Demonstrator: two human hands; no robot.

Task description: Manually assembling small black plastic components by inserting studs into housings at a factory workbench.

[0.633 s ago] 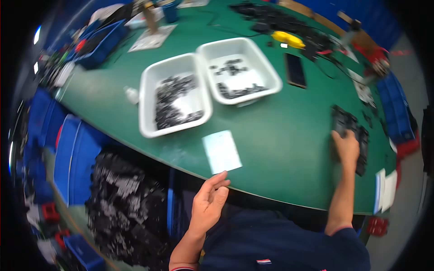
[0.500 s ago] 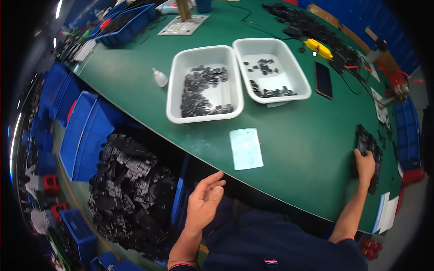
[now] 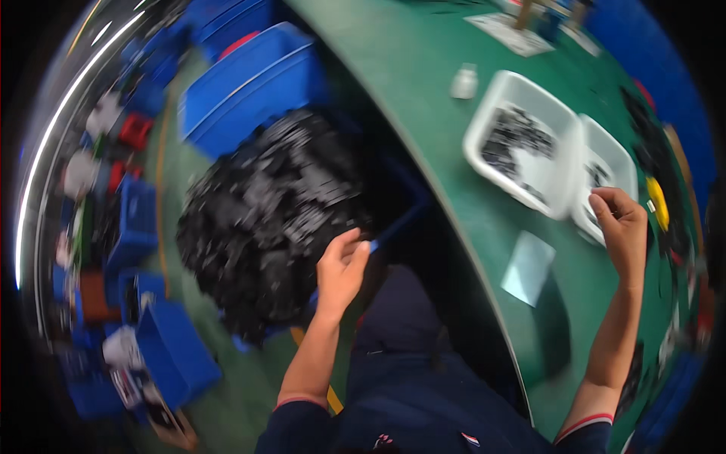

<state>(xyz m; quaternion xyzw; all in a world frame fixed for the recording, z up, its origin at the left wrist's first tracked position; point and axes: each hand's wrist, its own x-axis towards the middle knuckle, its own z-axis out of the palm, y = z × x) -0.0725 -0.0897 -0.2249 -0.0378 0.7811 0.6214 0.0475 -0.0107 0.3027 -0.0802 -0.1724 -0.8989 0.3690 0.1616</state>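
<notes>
My left hand (image 3: 342, 276) hovers before the near side of a large heap of black plastic parts (image 3: 276, 189). Its fingers are apart and nothing shows in them. My right hand (image 3: 622, 227) is raised over the green table, in front of the right white tub (image 3: 624, 155). Thumb and fingers are curled together there; anything between them is too small or hidden to make out. Small black pieces lie in that tub and in the left white tub (image 3: 563, 200). The picture is smeared by motion.
A pale sheet (image 3: 528, 268) and a small white bottle (image 3: 464, 82) are on the green table (image 3: 423, 113). Its edge runs diagonally between the heap and the tubs. Blue bins (image 3: 249, 83) stand behind the heap; another blue bin (image 3: 174, 356) is at lower left.
The view has swung left toward the heap. My right hand has left the long black part at the table's right and is now raised near the tubs. My left hand stays open.
</notes>
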